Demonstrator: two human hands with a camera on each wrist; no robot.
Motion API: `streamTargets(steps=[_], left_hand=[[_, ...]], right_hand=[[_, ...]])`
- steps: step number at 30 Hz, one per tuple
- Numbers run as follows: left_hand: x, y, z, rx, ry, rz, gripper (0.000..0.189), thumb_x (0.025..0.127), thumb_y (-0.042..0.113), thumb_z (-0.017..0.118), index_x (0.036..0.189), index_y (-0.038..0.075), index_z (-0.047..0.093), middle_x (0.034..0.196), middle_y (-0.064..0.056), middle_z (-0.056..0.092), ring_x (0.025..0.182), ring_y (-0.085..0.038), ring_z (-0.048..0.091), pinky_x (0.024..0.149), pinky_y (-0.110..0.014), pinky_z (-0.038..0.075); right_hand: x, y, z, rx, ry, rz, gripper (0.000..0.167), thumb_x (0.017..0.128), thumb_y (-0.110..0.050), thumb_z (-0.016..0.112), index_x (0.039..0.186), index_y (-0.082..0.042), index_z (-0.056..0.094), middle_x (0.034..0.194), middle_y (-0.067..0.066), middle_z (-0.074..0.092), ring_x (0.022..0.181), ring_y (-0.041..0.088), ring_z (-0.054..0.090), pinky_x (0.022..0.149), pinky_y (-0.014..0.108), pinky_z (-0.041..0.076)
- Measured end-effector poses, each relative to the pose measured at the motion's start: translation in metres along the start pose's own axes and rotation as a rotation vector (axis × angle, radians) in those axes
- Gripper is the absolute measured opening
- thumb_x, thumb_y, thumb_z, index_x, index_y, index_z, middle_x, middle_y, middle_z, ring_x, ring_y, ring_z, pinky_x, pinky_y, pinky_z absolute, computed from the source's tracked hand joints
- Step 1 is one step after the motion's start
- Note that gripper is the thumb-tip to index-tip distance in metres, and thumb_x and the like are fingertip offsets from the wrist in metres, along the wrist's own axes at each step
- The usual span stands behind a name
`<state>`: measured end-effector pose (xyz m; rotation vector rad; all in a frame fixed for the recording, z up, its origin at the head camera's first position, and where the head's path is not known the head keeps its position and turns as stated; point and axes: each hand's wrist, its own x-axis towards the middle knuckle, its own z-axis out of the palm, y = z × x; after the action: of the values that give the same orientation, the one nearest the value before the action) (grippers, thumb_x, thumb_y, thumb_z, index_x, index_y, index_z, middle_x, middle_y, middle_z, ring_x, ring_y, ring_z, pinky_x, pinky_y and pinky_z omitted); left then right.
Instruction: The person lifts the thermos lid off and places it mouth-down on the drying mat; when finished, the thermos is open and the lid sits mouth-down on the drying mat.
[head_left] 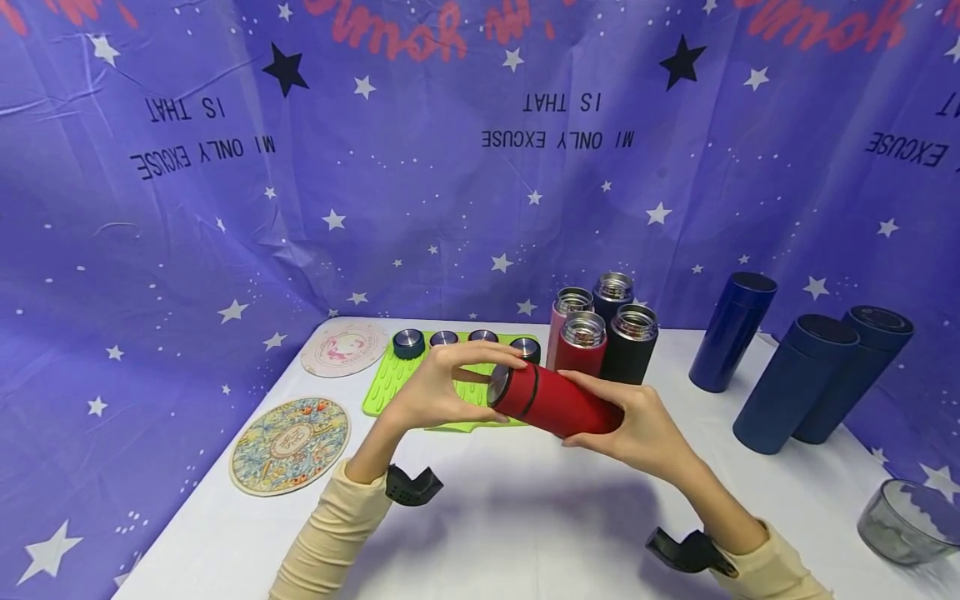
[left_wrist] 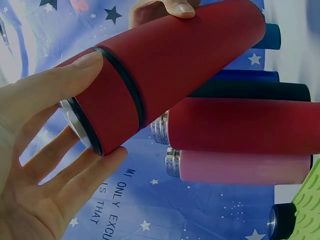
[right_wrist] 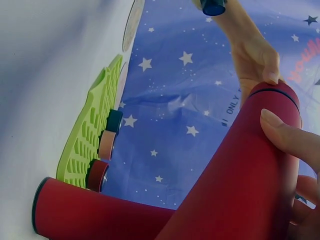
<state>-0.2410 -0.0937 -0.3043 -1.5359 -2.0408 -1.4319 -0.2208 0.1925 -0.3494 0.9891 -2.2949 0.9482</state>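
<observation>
In the head view a red thermos (head_left: 570,404) is held up over the white table, tilted with its capped end toward the left. My left hand (head_left: 429,387) pinches the red cap (left_wrist: 107,107), thumb on one side and fingers on the other. Around the body, my right hand (head_left: 641,425) grips nearer the base. A dark ring (right_wrist: 275,92) marks the seam between cap and body, with no gap showing. Just behind stand uncapped bottles: a red one (head_left: 582,348), a pink one (left_wrist: 240,167), a black one (head_left: 632,346) and a dark blue one (head_left: 613,289).
A green drying mat (head_left: 386,383) behind the left hand carries several bottle caps, including a navy cap (head_left: 408,344). Two round mats lie at left, one floral (head_left: 290,446). Three capped blue flasks, one glossy (head_left: 731,333), stand at right, beyond a glass bowl (head_left: 896,529).
</observation>
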Motion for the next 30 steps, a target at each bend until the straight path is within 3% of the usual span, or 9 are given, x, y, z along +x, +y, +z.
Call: streamTargets(steps=[2, 5, 8, 11, 14, 18, 21, 25, 30], left_hand=[[-0.002, -0.007, 0.001, 0.012, 0.023, -0.033, 0.058, 0.065, 0.0, 0.088, 0.119, 0.001, 0.065, 0.121, -0.013, 0.063, 0.112, -0.022, 0.059, 0.073, -0.036, 0.059], [-0.004, -0.018, 0.003, 0.025, 0.069, -0.141, 0.059, 0.067, 0.011, 0.089, 0.121, 0.01, 0.066, 0.115, -0.003, 0.065, 0.102, -0.02, 0.063, 0.067, -0.032, 0.059], [-0.005, -0.021, 0.006, 0.036, 0.111, -0.266, 0.053, 0.071, 0.021, 0.087, 0.12, 0.019, 0.066, 0.108, 0.004, 0.066, 0.092, -0.017, 0.065, 0.063, -0.03, 0.059], [-0.005, -0.021, 0.007, 0.026, 0.105, -0.332, 0.052, 0.074, 0.025, 0.085, 0.121, 0.022, 0.064, 0.11, 0.006, 0.065, 0.093, -0.017, 0.065, 0.066, -0.031, 0.059], [-0.003, -0.017, 0.005, 0.034, 0.042, -0.304, 0.06, 0.075, 0.022, 0.085, 0.129, 0.02, 0.06, 0.121, 0.003, 0.061, 0.103, -0.016, 0.061, 0.075, -0.033, 0.058], [-0.001, -0.014, 0.002, 0.069, -0.06, -0.152, 0.07, 0.073, 0.013, 0.086, 0.135, 0.01, 0.054, 0.136, -0.005, 0.053, 0.122, -0.017, 0.051, 0.086, -0.035, 0.055], [0.001, -0.007, 0.0, 0.084, -0.106, -0.078, 0.066, 0.072, 0.005, 0.085, 0.132, 0.002, 0.056, 0.139, -0.012, 0.05, 0.129, -0.022, 0.045, 0.089, -0.038, 0.054], [0.004, 0.007, -0.001, 0.084, -0.117, -0.066, 0.057, 0.072, -0.004, 0.081, 0.125, -0.002, 0.059, 0.136, -0.019, 0.052, 0.127, -0.026, 0.048, 0.087, -0.041, 0.055], [0.002, -0.003, 0.001, 0.036, -0.064, -0.089, 0.058, 0.072, -0.003, 0.082, 0.125, -0.002, 0.059, 0.13, -0.015, 0.057, 0.12, -0.025, 0.053, 0.081, -0.038, 0.057]], right_hand=[[-0.001, 0.0, 0.001, -0.038, 0.019, -0.024, 0.078, 0.06, -0.029, 0.094, 0.131, -0.022, 0.062, 0.113, -0.002, 0.068, 0.089, 0.014, 0.065, 0.069, 0.033, 0.058], [-0.001, -0.001, 0.004, -0.124, 0.057, -0.077, 0.08, 0.059, -0.025, 0.094, 0.131, -0.02, 0.061, 0.118, 0.0, 0.067, 0.096, 0.019, 0.067, 0.074, 0.039, 0.058], [-0.001, 0.0, 0.005, -0.197, 0.091, -0.122, 0.08, 0.059, -0.025, 0.094, 0.131, -0.017, 0.061, 0.123, 0.002, 0.065, 0.105, 0.023, 0.065, 0.079, 0.045, 0.057], [0.0, 0.0, 0.005, -0.218, 0.099, -0.131, 0.081, 0.057, -0.026, 0.094, 0.131, -0.016, 0.062, 0.123, 0.002, 0.065, 0.106, 0.022, 0.065, 0.08, 0.045, 0.057], [0.0, 0.001, 0.003, -0.213, 0.081, -0.103, 0.081, 0.056, -0.028, 0.095, 0.13, -0.017, 0.062, 0.119, 0.002, 0.067, 0.101, 0.021, 0.066, 0.076, 0.042, 0.058], [0.001, 0.003, 0.0, -0.148, 0.016, -0.023, 0.08, 0.057, -0.033, 0.094, 0.13, -0.02, 0.062, 0.112, 0.002, 0.069, 0.091, 0.018, 0.066, 0.072, 0.037, 0.058], [0.001, 0.006, -0.002, -0.074, -0.032, 0.041, 0.078, 0.06, -0.039, 0.092, 0.13, -0.022, 0.062, 0.11, 0.001, 0.069, 0.087, 0.015, 0.065, 0.07, 0.033, 0.058], [0.001, 0.007, -0.004, -0.014, -0.061, 0.086, 0.077, 0.062, -0.043, 0.09, 0.131, -0.024, 0.062, 0.11, -0.001, 0.069, 0.086, 0.013, 0.063, 0.069, 0.031, 0.057], [0.001, 0.006, -0.002, -0.046, -0.03, 0.049, 0.078, 0.06, -0.036, 0.093, 0.13, -0.024, 0.062, 0.109, -0.001, 0.069, 0.086, 0.013, 0.064, 0.07, 0.033, 0.057]])
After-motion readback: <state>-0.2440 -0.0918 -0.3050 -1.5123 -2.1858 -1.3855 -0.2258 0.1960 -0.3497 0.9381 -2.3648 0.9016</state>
